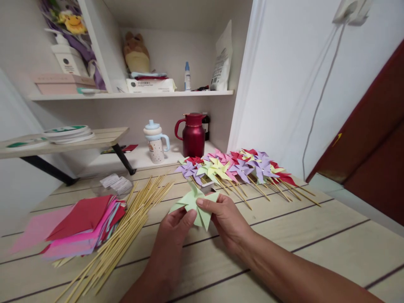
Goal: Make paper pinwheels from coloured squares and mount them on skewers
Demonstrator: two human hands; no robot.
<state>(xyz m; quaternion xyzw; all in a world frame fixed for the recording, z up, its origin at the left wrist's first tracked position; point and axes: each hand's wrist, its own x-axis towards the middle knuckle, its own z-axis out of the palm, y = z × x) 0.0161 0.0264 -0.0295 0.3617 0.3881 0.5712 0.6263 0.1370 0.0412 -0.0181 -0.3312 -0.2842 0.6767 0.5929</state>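
Between my two hands is a pale green paper pinwheel (196,205), held up just above the table. My left hand (176,229) pinches its lower left side, thumb on the front. On the right, my right hand (225,214) presses its thumb near the pinwheel's centre, with the fingers behind the paper and partly hidden. No stick shows on this pinwheel. Left of my hands lies a loose bundle of thin wooden sticks (126,231). Beyond my right hand, finished pinwheels on sticks (243,168) in purple, pink, red, yellow and green lie in a pile.
A stack of coloured paper sheets (78,223) sits at the left of the slatted table (299,244), with a clear plastic packet (116,184) behind it. A red thermos jug (193,136) and a lidded cup (156,143) stand at the back. A small raised stand (107,136) holds round tape-like rolls.
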